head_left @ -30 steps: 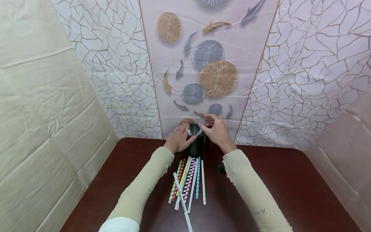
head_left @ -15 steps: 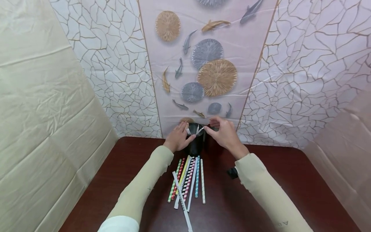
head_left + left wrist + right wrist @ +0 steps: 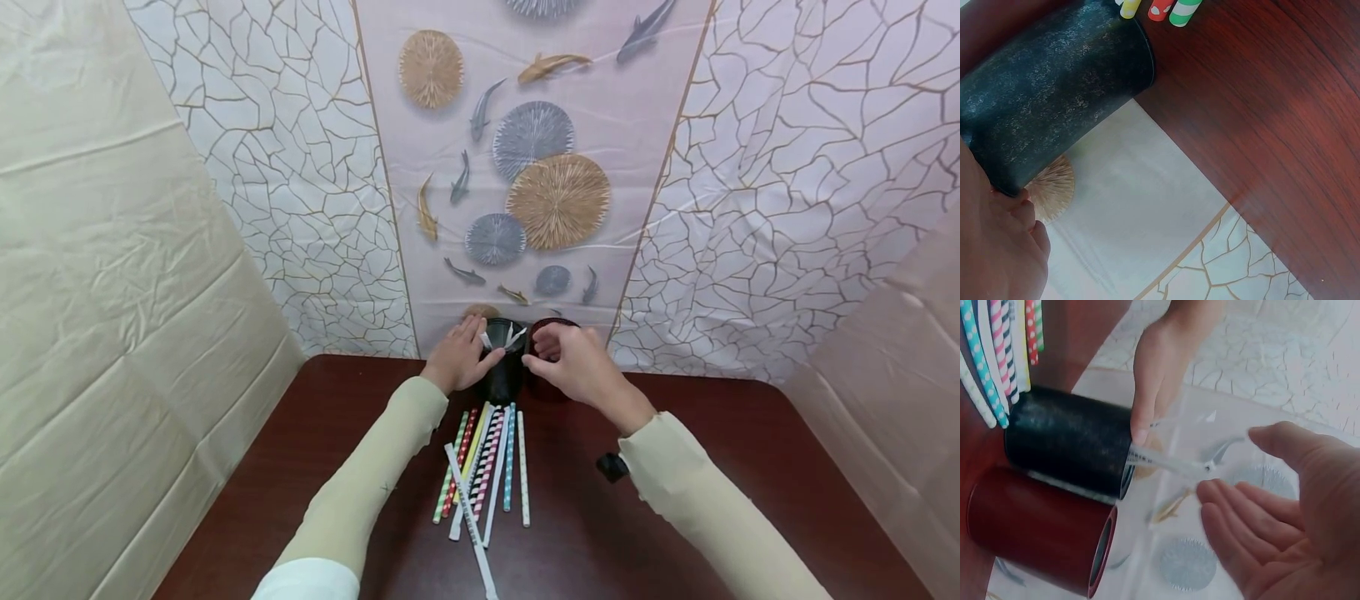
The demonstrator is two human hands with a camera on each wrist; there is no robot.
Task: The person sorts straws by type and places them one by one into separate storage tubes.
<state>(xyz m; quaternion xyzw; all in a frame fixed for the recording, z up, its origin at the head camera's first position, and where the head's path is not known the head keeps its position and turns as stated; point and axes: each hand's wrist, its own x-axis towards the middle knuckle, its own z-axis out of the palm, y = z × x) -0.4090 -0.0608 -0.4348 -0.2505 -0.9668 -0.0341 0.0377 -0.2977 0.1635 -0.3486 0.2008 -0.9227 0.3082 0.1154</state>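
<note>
One black cup (image 3: 502,380) is gripped by the left hand (image 3: 460,358); the right hand (image 3: 573,362) hovers near, thumb and fingers apart.

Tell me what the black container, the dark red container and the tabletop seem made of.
Black container: perhaps plastic or coated metal, semi-gloss; its smooth wall shows mottled highlights.
Dark red container: perhaps the same, glossy; soft sheen along its smooth side.
Tabletop: wood or wood-look laminate, satin; dark streaks of grain run through the reddish brown.
</note>
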